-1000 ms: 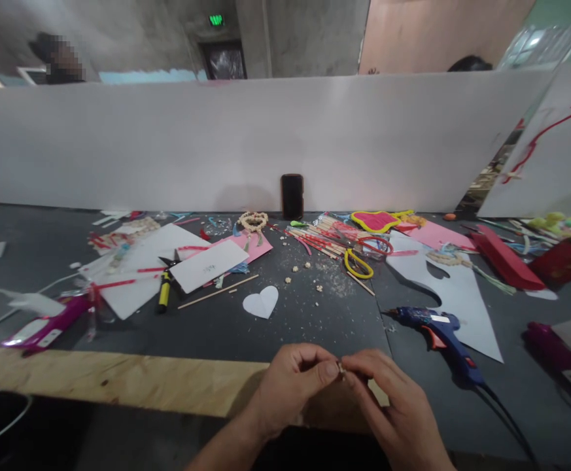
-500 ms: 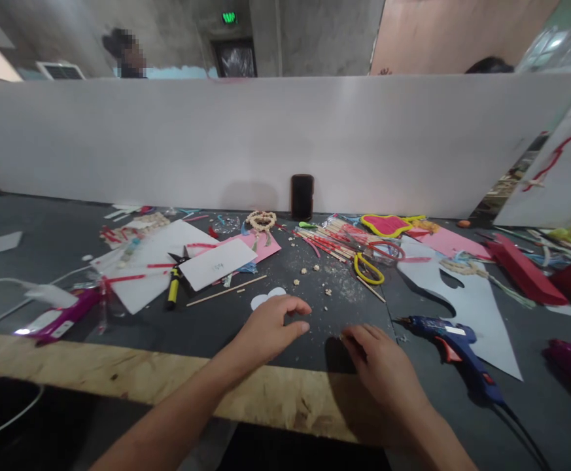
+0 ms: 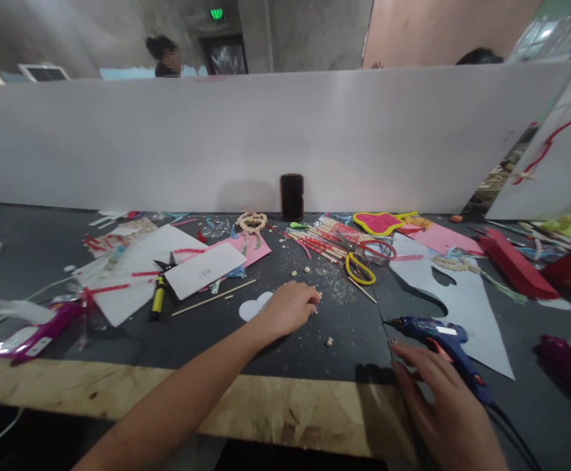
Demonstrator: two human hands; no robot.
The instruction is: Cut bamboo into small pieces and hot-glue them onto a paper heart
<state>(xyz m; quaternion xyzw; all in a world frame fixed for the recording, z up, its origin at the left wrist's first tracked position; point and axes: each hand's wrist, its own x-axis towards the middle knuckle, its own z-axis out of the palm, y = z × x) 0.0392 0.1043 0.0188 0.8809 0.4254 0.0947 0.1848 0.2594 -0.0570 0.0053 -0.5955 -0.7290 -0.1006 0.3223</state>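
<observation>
My left hand (image 3: 292, 306) is over the dark tabletop, its fingers curled and closed beside small pale flower-shaped pieces (image 3: 319, 296). What sits between its fingertips is hidden. White rounded paper pieces (image 3: 256, 306) lie just left of that hand. Another small pale piece (image 3: 329, 341) rests on the tabletop between my hands. My right hand (image 3: 442, 399) hovers by the near edge, thumb and fingers apart, holding nothing visible. Just beyond it lies a blue hot glue gun (image 3: 442, 329), partly covered by the hand.
Yellow-handled scissors (image 3: 360, 269), striped sticks (image 3: 322, 241) and a phone (image 3: 292, 196) stand or lie farther back. On the left are pliers (image 3: 158, 296), white card (image 3: 205, 271) and a purple tool (image 3: 40, 330). Cut white board (image 3: 486, 327) lies right. A white partition (image 3: 167, 144) closes the back.
My left hand has moved forward and its fingers have closed in by the small pieces. My right hand has gone right and opened. A small pale piece now lies between them.
</observation>
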